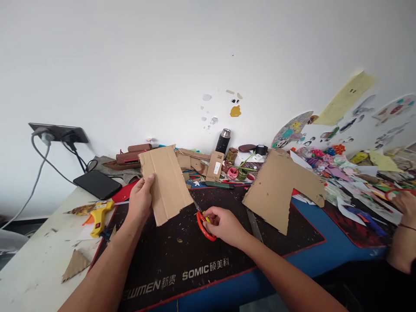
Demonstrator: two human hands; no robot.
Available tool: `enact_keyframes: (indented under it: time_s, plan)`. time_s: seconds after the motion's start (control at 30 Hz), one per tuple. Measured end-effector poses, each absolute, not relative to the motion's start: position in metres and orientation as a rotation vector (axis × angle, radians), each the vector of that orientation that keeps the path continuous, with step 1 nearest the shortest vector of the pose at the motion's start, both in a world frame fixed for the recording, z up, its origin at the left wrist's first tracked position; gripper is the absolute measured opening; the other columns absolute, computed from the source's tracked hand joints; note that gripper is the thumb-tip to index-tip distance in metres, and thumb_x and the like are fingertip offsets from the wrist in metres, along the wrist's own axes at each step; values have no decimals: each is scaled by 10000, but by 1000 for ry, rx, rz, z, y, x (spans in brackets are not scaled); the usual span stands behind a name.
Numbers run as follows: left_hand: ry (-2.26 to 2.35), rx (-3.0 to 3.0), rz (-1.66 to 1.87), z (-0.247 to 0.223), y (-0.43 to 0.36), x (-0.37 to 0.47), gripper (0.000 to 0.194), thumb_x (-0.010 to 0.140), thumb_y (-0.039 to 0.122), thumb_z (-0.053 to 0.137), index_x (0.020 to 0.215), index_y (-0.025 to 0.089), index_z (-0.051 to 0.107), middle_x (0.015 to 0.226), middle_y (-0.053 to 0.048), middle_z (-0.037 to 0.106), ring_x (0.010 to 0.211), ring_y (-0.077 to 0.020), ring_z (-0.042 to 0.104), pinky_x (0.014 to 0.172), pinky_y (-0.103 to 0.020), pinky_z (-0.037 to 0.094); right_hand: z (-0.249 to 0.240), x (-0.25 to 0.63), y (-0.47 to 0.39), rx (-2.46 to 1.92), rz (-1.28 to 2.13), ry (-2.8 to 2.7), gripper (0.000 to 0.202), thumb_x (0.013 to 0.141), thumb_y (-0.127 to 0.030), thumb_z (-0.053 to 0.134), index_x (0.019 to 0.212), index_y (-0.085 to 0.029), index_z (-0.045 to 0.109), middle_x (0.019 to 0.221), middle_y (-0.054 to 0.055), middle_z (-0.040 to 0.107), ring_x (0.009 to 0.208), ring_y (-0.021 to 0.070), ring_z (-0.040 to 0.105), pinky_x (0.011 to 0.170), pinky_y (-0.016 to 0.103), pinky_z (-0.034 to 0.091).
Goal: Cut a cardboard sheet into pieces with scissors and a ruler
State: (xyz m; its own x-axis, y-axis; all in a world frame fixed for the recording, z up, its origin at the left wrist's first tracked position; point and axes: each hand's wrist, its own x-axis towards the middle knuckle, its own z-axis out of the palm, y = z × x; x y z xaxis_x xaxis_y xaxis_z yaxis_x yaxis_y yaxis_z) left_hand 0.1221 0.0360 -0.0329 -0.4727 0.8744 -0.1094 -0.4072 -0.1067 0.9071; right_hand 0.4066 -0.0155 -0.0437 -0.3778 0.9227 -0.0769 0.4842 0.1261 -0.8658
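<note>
My left hand (142, 197) grips a rectangular cardboard piece (166, 184) by its left edge, thumb in front, holding it up tilted over the dark mat. A pair of scissors (206, 232) with red and yellow handles is in my right hand (224, 225), fingers closed round the handles. Its blades point up and left, near the lower right corner of the cardboard; whether they touch it I cannot tell. To the right, a larger L-shaped cardboard sheet (276, 190) lies partly over a metal ruler (254, 224).
The black mat (208, 264) covers the middle of the desk. At left are a yellow glue gun (98, 216), a phone (97, 184) and a cardboard scrap (75, 265). Along the wall stand a black thermos (223, 142) and small jars (232, 173). Another person's hand (405, 201) is at far right.
</note>
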Motion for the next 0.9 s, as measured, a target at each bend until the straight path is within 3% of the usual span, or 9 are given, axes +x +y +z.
enact_keyframes:
  time_s: [0.17,0.3,0.4,0.57,0.67,0.77,0.9]
  plan:
    - [1134,483,1467,-27,31,135,264,723,368,896,875,192,772,904,-99,829,748,-265,770,637,-345,629,-48,404,-16,-1231,1547,-1307,447,785,-590,827,920,-200,654,677,-39,602,506,120,504,459,241,404]
    - [986,534,1115,-26,20,149,288,729,330,929,927,156,813,988,-154,844,806,-276,794,710,-342,655,-45,391,-24,-1137,1557,-1163,443,815,-592,813,903,-202,623,596,-69,549,433,91,422,400,220,335]
    - [902,548,956,-27,13,158,305,770,360,913,967,149,815,971,-172,845,752,-291,793,674,-377,665,-48,381,-27,-1093,1573,-1283,400,798,-531,843,885,-200,635,600,-68,576,453,94,454,436,219,385]
    - [1031,453,1054,-23,15,158,138,856,234,810,916,113,780,754,-143,813,570,-265,754,564,-361,653,-51,393,-35,-1138,1481,-1667,249,884,-429,773,925,-184,758,759,13,718,564,131,587,516,234,443]
    - [1128,303,1058,-14,21,150,216,966,296,676,933,100,758,692,-157,789,489,-278,731,469,-369,628,-43,423,-42,-1278,1181,-1737,244,940,-406,688,990,-191,791,814,45,758,579,145,602,530,246,446]
    - [1153,173,1132,-6,26,137,298,1011,352,607,883,113,732,600,-124,743,402,-254,682,358,-325,563,-36,463,-45,-1435,999,-1617,351,974,-500,634,858,-191,753,729,41,727,516,138,553,522,260,424]
    - [1076,149,1295,-7,31,121,286,1031,317,574,882,127,728,597,-92,730,400,-209,673,374,-266,560,-41,506,-46,-1538,968,-1363,529,890,-692,650,915,-172,743,650,20,656,446,134,485,463,266,368]
